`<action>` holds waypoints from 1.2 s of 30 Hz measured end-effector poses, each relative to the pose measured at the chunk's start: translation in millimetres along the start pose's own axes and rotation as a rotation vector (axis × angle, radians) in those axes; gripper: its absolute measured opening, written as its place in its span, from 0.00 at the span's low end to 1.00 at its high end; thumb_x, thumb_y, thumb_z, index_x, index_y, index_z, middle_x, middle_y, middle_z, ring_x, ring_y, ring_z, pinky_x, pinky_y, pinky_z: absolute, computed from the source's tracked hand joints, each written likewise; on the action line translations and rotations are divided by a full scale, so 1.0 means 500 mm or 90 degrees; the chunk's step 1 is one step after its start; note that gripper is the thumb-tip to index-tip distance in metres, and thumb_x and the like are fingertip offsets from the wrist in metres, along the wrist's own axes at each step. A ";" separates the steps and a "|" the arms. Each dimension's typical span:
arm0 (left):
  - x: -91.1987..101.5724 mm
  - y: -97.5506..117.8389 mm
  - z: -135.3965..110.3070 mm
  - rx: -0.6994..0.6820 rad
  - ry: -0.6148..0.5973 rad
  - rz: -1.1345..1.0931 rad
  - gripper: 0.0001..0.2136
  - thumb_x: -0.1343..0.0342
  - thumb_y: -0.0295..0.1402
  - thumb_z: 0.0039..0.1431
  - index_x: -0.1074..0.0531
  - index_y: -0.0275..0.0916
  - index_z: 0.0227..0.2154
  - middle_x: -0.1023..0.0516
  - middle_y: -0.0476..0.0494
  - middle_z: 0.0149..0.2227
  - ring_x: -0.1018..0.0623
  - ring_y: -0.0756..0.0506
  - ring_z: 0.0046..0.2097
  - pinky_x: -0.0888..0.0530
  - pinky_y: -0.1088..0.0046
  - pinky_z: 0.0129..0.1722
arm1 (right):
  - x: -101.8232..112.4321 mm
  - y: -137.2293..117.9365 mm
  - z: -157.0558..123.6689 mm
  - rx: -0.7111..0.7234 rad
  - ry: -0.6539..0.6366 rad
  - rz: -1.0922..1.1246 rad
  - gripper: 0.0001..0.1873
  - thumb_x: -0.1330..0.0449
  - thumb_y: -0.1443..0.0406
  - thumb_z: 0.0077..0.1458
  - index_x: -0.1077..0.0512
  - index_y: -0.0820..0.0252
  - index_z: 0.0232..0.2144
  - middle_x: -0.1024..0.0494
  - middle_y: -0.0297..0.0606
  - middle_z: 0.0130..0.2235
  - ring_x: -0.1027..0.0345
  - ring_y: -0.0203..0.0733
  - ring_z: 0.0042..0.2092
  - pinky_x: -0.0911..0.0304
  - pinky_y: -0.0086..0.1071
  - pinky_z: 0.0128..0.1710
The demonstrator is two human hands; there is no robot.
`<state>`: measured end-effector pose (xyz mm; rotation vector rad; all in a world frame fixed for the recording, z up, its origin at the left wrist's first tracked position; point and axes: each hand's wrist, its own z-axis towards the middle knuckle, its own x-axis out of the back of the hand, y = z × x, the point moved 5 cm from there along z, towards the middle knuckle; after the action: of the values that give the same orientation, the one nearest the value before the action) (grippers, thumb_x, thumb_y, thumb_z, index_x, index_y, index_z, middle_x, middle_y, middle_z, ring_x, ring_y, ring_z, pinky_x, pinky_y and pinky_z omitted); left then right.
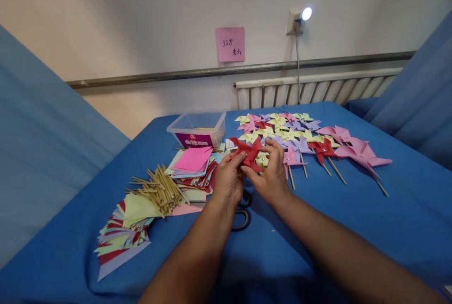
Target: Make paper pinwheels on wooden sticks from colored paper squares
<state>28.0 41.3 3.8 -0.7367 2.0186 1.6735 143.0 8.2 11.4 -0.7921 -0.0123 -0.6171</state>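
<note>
Both my hands hold a red paper pinwheel (250, 152) above the blue table (406, 219). My left hand (229, 180) pinches its left side with closed fingers. My right hand (271, 174) grips its right side, fingers curled round the folded points. Right behind lie many finished pinwheels (303, 136) in yellow, pink, purple and red, several on wooden sticks. Black scissors (243, 214) lie on the table just under my wrists.
A bundle of wooden sticks (160, 190) rests on stacks of coloured paper squares (192, 167) to the left. More cut paper (122, 233) fans out at the near left. A clear plastic box (197, 129) stands behind. Blue partitions flank both sides.
</note>
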 end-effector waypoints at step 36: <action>0.001 0.005 0.006 -0.020 -0.019 -0.035 0.11 0.34 0.23 0.41 0.23 0.33 0.32 0.19 0.46 0.29 0.22 0.50 0.30 0.26 0.75 0.35 | -0.078 0.084 -0.044 -0.431 -0.249 0.246 0.17 0.32 0.57 0.43 0.32 0.55 0.33 0.24 0.31 0.26 0.32 0.39 0.25 0.37 0.32 0.23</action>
<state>25.9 44.7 4.7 -0.7663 1.9382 1.6784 128.1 35.8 -41.1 -1.5200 -0.0071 -0.0751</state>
